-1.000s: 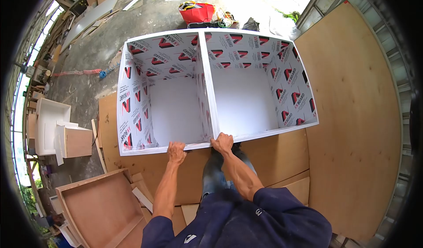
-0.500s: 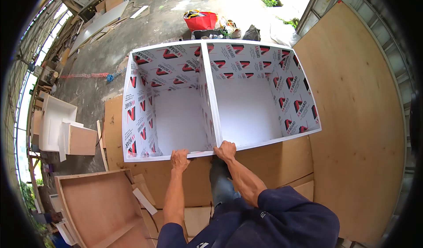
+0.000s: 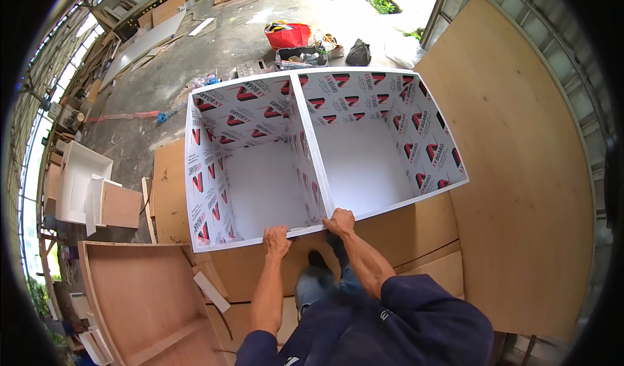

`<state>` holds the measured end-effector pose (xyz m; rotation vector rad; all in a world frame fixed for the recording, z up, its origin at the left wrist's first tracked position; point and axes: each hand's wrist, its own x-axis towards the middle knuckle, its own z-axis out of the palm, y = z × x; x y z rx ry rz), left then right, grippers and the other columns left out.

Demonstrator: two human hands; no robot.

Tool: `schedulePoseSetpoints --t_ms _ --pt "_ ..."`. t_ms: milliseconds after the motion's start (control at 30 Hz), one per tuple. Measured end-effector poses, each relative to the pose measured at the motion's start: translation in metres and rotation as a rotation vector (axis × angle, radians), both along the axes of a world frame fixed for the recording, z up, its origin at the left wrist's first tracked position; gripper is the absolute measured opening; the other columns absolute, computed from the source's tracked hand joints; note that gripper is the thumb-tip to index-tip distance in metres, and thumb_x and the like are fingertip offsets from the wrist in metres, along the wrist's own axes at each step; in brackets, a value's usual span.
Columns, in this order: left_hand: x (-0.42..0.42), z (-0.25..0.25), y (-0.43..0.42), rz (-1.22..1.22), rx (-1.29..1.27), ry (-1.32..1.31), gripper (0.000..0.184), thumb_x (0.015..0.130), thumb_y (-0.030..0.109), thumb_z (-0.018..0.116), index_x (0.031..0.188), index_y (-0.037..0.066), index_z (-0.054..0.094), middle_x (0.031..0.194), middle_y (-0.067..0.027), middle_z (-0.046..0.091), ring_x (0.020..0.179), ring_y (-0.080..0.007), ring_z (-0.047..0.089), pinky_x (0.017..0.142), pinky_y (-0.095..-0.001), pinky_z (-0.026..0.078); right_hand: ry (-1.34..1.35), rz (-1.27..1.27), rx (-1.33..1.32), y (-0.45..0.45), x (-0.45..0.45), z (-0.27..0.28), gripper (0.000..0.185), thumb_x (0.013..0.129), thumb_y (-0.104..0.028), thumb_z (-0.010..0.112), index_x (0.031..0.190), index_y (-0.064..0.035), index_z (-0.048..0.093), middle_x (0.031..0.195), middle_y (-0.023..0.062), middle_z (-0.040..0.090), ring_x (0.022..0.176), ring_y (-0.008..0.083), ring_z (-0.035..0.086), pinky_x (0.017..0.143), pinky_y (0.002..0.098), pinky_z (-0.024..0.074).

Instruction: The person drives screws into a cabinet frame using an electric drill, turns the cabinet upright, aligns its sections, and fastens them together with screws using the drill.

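A large white two-compartment cabinet box [image 3: 309, 146] lies with its open side up, its inner walls covered in printed "AN BOARD" film. My left hand [image 3: 277, 241] is closed over its near edge, left of the divider. Just to the right, my right hand [image 3: 340, 222] grips the same edge where the divider meets it. Both thumbs and some fingertips are hidden behind the panel. Below the box, my shoe [image 3: 317, 260] shows on the brown board.
A tall plywood sheet [image 3: 520, 158] leans at the right. An open wooden box [image 3: 146, 301] lies at lower left, with white drawer-like boxes [image 3: 84, 177] beyond it. Behind the cabinet sit a red bag [image 3: 288, 36] and a black plastic bag [image 3: 358, 52]. Brown boards [image 3: 416, 236] cover the floor here.
The cabinet has turned slightly, its left near corner coming closer to me and its right side angling away. Both hands have kept their hold. A shoe now shows beneath the near edge.
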<state>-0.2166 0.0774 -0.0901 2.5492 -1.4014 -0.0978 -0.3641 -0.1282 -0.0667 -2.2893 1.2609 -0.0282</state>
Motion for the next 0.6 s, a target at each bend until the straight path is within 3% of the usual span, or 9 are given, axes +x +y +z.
schedulePoseSetpoints --t_ms 267,333,400,600 --pt "-0.016 -0.042 0.017 0.056 0.000 0.003 0.029 0.070 0.022 0.083 0.092 0.012 0.068 0.095 -0.0087 0.065 0.101 -0.0295 0.063 0.098 -0.0474 0.043 0.008 0.027 -0.045 0.022 -0.017 -0.032 0.049 0.070 -0.042 0.073 0.085 0.0049 0.075 0.087 0.0268 0.072 0.087 0.0434 0.070 0.082 0.0463 0.0571" --pt "-0.023 -0.050 0.031 0.032 0.010 0.004 0.028 0.071 0.023 0.082 0.092 0.013 0.068 0.094 -0.0086 0.064 0.100 -0.0298 0.062 0.099 -0.0479 0.042 0.029 0.040 -0.066 0.033 -0.019 -0.043 0.045 0.070 -0.042 0.073 0.079 0.0014 0.075 0.086 0.0229 0.073 0.086 0.0410 0.070 0.083 0.0459 0.0555" --pt "-0.027 -0.058 0.038 0.021 0.008 -0.011 0.027 0.072 0.026 0.082 0.092 0.013 0.068 0.095 -0.0091 0.064 0.102 -0.0296 0.062 0.097 -0.0479 0.043 0.011 0.017 -0.096 0.044 -0.028 -0.053 0.045 0.071 -0.043 0.073 0.079 0.0016 0.074 0.086 0.0231 0.073 0.085 0.0408 0.070 0.083 0.0457 0.0549" --pt "-0.039 -0.070 0.060 0.046 -0.107 0.050 0.027 0.068 0.015 0.078 0.094 0.013 0.069 0.093 -0.0098 0.064 0.097 -0.0304 0.062 0.087 -0.0456 0.046 -0.029 0.033 -0.074 0.061 -0.038 -0.067 0.052 0.070 -0.045 0.073 0.086 0.0046 0.074 0.090 0.0267 0.072 0.090 0.0442 0.069 0.084 0.0470 0.0565"
